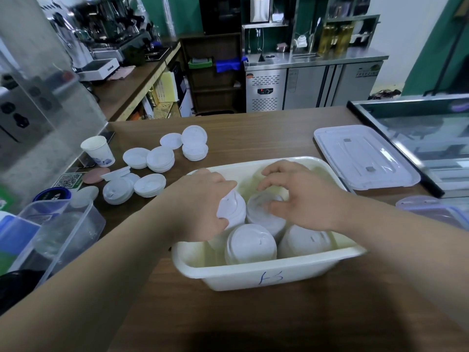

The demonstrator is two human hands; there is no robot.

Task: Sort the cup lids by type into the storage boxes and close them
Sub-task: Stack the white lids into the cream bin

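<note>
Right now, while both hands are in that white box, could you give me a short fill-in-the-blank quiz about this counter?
1. The white box is marked on its front with the letter ____.
2. The left hand grips a stack of white ____ inside that box.
3. The paper cup stands upright on the ____ side of the table.
4. A clear flat cover lies on the table to the ____ of the box.

Missing words: B; lids; left; right.

Café: espresso machine [101, 34], steel undercounter fridge [314, 85]
</note>
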